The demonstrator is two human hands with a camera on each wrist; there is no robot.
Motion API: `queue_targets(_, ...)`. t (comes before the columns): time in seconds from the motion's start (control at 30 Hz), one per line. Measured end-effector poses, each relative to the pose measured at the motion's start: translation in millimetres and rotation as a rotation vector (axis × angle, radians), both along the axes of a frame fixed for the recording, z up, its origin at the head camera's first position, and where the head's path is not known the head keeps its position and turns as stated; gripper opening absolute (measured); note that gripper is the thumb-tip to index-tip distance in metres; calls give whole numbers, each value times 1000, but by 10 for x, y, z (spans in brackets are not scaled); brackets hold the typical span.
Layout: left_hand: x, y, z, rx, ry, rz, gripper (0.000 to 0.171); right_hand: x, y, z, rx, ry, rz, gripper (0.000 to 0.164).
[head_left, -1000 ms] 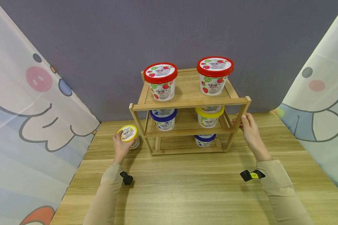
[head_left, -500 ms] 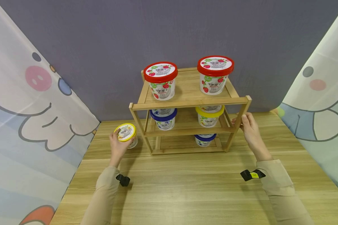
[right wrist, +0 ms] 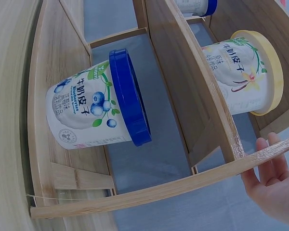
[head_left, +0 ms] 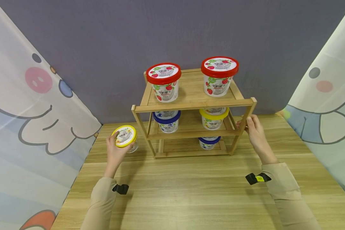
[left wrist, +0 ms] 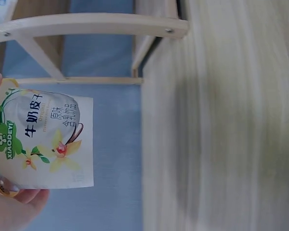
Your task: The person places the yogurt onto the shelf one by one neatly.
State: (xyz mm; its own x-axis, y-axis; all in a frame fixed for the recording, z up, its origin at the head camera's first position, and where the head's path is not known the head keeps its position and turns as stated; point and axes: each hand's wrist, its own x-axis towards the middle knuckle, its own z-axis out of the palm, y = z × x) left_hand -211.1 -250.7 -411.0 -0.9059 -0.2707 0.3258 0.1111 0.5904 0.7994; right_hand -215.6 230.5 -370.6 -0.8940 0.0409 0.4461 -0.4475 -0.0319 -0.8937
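My left hand (head_left: 115,154) grips a white paper tub (head_left: 126,136) with a yellow lid, left of the wooden rack (head_left: 194,105). In the left wrist view this tub (left wrist: 53,144) shows a vanilla-flower print, and a gap separates its base from the table. At the rack's right side, my right hand (head_left: 256,134) holds the post, with several fingers behind it. The right wrist view shows those fingers (right wrist: 278,161) beside the middle shelf, near another yellow-lidded tub (right wrist: 248,72).
Two red-lidded tubs, left (head_left: 165,83) and right (head_left: 218,76), stand on the top shelf. A blue-lidded tub (head_left: 167,122) sits on the middle shelf's left. Below right is another blue-lidded tub (head_left: 208,143). Grey fabric (head_left: 172,35) rises behind.
My left hand has moved left with the yellow-lidded tub, farther from the rack. The right hand and the rack stay in place.
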Motion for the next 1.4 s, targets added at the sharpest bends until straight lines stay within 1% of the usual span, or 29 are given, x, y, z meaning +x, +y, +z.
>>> queue_targets(0.2,134,27,109,-15,12,-29,80,-25,16,-25,-4,0,0,15)
queue_targets(0.4,285,60,198,-36,38,-28,78,-10,4,-9,4,0,-1,16)
queue_targets(0.5,362,74,241,-43,38,-27,78,-6,0,-5,-2,2,4,16)
queue_targets(0.63,454,97,307,-33,39,-31,78,-22,9,-24,-11,0,7,16)
queue_targets(0.7,497,114,344,-20,43,-43,79,-28,13,-31,-9,-2,7,16)
queue_targets(0.97,644,202,454,-22,65,-87,81,-4,-6,-1,-10,0,6,16)
queue_targets(1.17,729,294,528,-33,88,-114,81,3,-11,1,1,2,1,17)
queue_targets(1.27,771,351,560,-44,85,-124,81,1,-6,-2,5,2,-1,16)
queue_targets(1.4,823,441,593,-49,73,-155,82,-11,5,-16,4,0,0,15)
